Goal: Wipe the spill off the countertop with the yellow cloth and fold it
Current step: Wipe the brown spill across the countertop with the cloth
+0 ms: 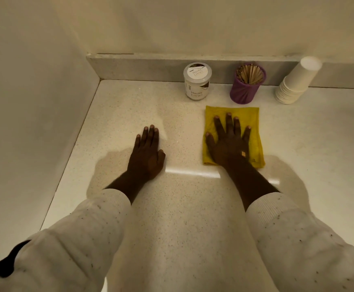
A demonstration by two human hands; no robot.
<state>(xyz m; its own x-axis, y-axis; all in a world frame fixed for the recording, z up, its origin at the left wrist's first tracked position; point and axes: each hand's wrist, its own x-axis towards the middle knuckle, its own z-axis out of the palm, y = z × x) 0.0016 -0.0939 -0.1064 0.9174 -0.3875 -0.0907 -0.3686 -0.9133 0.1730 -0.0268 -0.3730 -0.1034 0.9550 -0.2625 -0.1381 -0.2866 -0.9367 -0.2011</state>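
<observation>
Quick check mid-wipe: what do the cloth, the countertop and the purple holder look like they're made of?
Cloth: soft looped terry or microfibre, fuzzy surface.
Countertop: likely polished speckled stone or composite; it mirrors a light streak.
Purple holder: unclear, perhaps pleated fabric or moulded plastic; matte, ribbed folds.

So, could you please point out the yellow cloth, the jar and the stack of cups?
yellow cloth point(250, 116): head view, bare far corner.
jar point(196, 89): head view, labelled side.
stack of cups point(298, 81): head view, side wall.
</observation>
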